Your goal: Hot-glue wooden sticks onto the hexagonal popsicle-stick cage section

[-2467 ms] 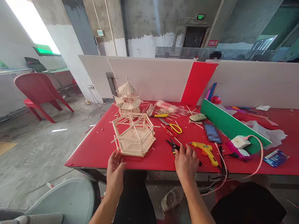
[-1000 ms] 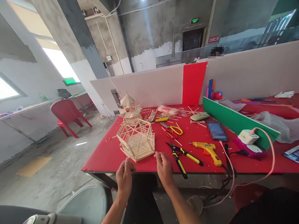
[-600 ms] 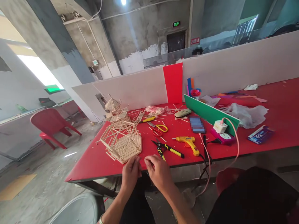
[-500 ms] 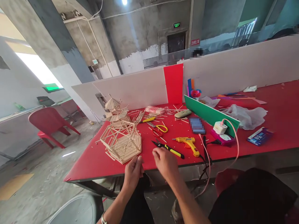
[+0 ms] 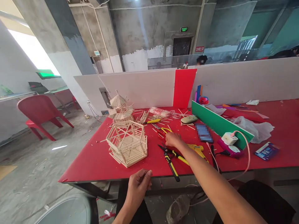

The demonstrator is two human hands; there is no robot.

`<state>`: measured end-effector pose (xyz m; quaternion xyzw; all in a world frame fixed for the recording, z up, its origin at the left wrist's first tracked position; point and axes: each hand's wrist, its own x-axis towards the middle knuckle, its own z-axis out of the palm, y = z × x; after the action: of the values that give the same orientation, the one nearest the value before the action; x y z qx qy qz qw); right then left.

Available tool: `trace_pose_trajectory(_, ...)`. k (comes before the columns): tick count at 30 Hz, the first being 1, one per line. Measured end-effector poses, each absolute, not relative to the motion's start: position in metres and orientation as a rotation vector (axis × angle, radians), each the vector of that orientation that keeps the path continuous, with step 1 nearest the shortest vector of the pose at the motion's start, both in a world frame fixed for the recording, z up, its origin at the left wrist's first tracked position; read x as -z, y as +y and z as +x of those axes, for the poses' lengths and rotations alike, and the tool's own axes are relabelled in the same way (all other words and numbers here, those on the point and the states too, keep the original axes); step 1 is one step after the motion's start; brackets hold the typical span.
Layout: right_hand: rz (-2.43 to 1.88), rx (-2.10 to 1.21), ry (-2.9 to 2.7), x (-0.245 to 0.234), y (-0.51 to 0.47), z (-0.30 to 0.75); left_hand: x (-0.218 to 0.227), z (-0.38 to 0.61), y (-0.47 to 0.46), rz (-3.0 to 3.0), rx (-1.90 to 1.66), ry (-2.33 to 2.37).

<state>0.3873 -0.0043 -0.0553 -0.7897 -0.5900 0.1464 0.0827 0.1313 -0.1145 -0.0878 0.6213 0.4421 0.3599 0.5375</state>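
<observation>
- The left hand (image 5: 139, 186) hangs just below the near edge of the red tabletop (image 5: 93, 161), left of the middle. Its fingertips are bunched against the thumb, and I cannot tell whether anything lies between them.
- Yellow-handled side cutters (image 5: 171, 160) lie near the near edge, handles towards the person.
- The right hand (image 5: 174, 140) reaches across mid-tabletop, knuckles up and fingers bent down. It sits between the cutters' head and the scissors (image 5: 164, 131), close to both. I cannot tell whether it grips anything.
- A yellow glue gun (image 5: 198, 149) lies just right of that wrist, partly hidden by the forearm.
- A hexagonal stick frame (image 5: 127, 143) stands left of the hand, towards the left edge.
- A white socket block (image 5: 230, 138) with a pink cable sits to the right, against a tilted green board (image 5: 219, 124).
- A yellow knife (image 5: 153, 121) lies beyond the scissors.
- A tiered stick tower (image 5: 119, 109) stands at the far left corner, with a wrapped bundle of sticks (image 5: 162, 112) beside it along the far edge.
- White partition boards (image 5: 144, 87) rise behind the far edge.
</observation>
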Motion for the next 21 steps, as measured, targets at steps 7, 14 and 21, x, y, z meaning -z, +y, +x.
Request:
trace_pose_trajectory(7,-1.997,-0.96,-1.483,0.022,-0.03,0.399,0.079,0.125,-0.121,1.449,-0.874,1.017)
trace_pose_trajectory(14,-1.542,-0.86,-1.088,0.043,-0.172,0.361,0.045,0.13,-0.13,2.107,-1.172,0.958)
trace_pose_trajectory(21,-1.4,-0.499,-1.415,0.03,-0.208,0.344,-0.009,0.119,-0.129,2.433,-1.069,0.795)
